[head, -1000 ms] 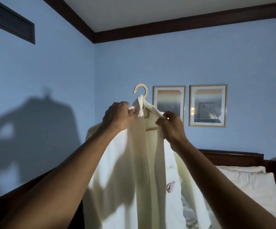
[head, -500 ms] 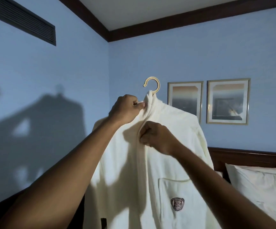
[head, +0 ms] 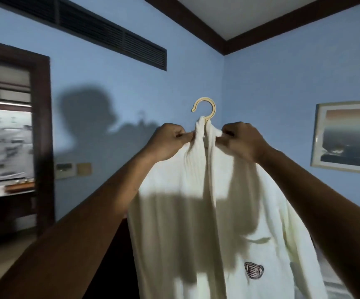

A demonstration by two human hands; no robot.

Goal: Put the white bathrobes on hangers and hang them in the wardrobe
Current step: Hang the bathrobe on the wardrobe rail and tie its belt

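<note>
The white bathrobe (head: pixel 207 212), soft and faintly ribbed, hangs held up in mid-air on a hanger (head: pixel 205 107) whose pale rounded hook rises above the bunched collar. A dark swirled oval emblem (head: pixel 254 270) marks its chest; no lettering is legible. The left hand (head: pixel 168 141) and right hand (head: pixel 242 140) each pinch the collar beside the hook.

Light: dim room, lit from behind me
Shadows: mine falls on the blue wall (head: pixel 114 100)
Blur: soft, edges bowed
</note>
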